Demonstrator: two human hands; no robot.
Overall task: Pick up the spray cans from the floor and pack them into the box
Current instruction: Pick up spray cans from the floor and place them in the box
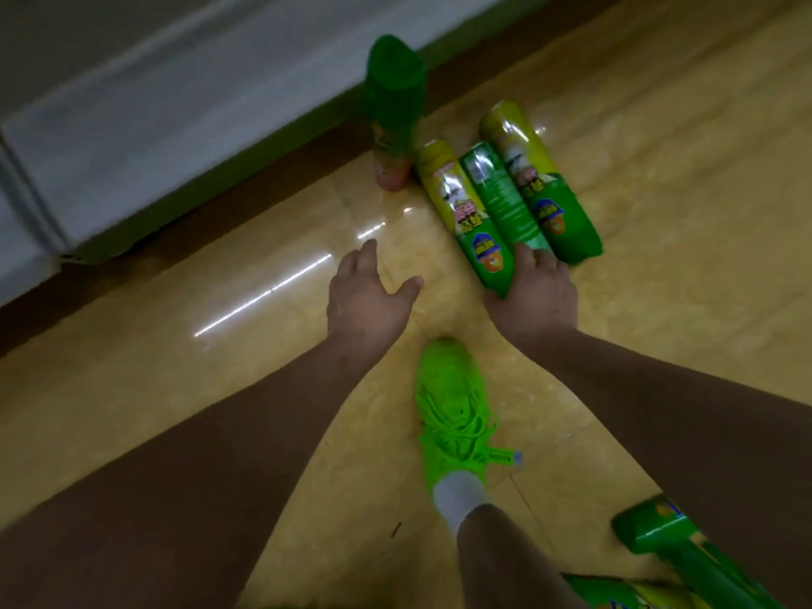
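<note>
A: Which way are the cans lying from the grip?

B: Three spray cans [505, 200] are lying side by side on the floor [703, 213], long axes running away from the right hand [534, 296] toward the wall. Their near ends are touching that grip: the thumb is pressing the left can [465, 217], and the fingers are curling over the near ends of the middle can [501, 195] and the right can [540, 182]. The clamp does not look complete.

A: And the other hand?

B: The left hand [369, 301] is hovering just left of the row, fingers spread, holding nothing. The right hand is the nearer one.

A: What is hidden or unclear?

B: The right fingertips are hidden behind the cans. One upright can [393, 112] is standing beyond the row, blurred. More cans [685, 560] are lying behind the grip, cut off by the frame edge. The box is not showing. A green shoe [457, 415] is standing between the arms.
</note>
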